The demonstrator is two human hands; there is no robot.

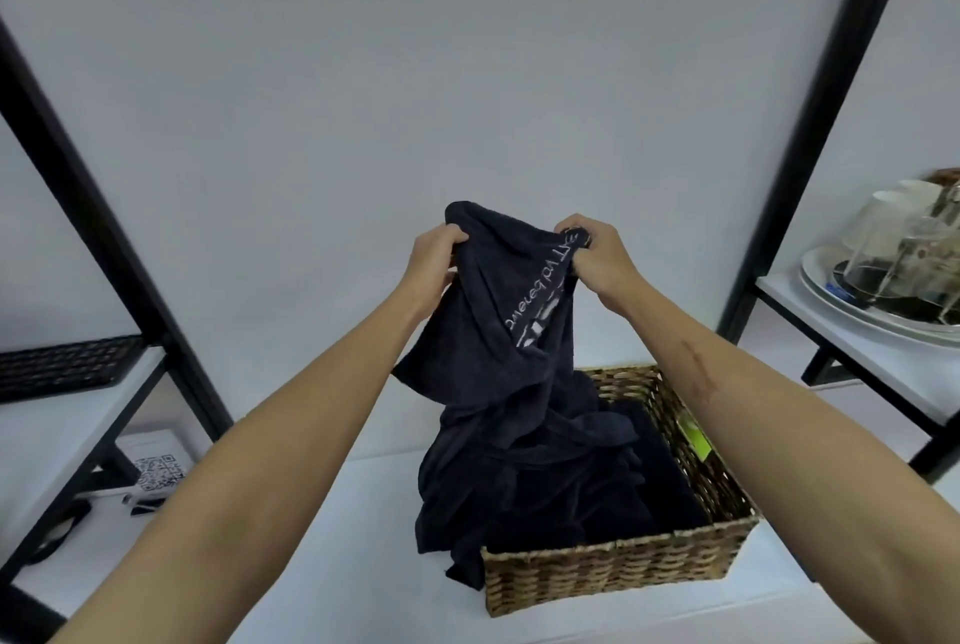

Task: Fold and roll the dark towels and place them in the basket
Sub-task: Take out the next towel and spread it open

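Ahead of me rises a plain pale grey wall (467,71), evenly lit. My white desk (322,565) meets it below. To my left a slanting black metal shelf post (78,186) carries a white shelf board (47,414) with a black keyboard (67,365) on it. Lower down lies a white card printed with a QR code (158,469). To my right another black metal upright (826,97) stands beside a white shelf (852,347) holding stacked white plates (852,300) and clear glassware (898,248).
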